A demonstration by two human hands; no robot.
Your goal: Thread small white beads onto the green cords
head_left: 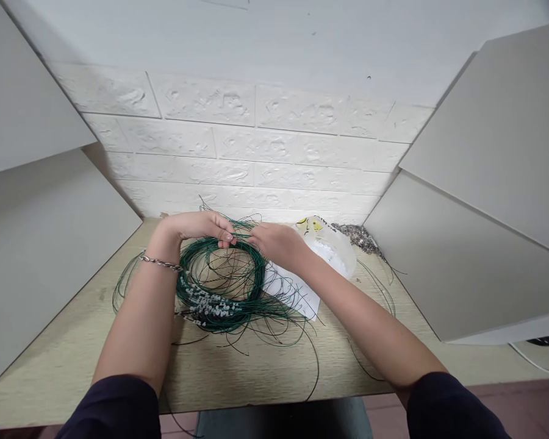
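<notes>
A thick coil of thin green wires (258, 268) lies on the table, with small white pieces (210, 303) clustered along its near left side. At the coil's far edge, my left hand (213, 228) is closed, thumb and fingers pinching green wire. Just to its right, my right hand (277, 242) is closed around the same stretch of wire, its fingertips partly hidden behind the back of the hand. A short length of wire shows between the two hands. Loose wire ends spread out behind the hands and toward the near right.
Right of the coil lie a white paper sheet (307, 300) and a clear plastic bag (343, 256) holding small white pieces. A heap of small greyish-brown bits (359, 236) sits by the right panel (439, 256). A white brick-patterned wall (279, 146) closes off the back of the table (256, 378).
</notes>
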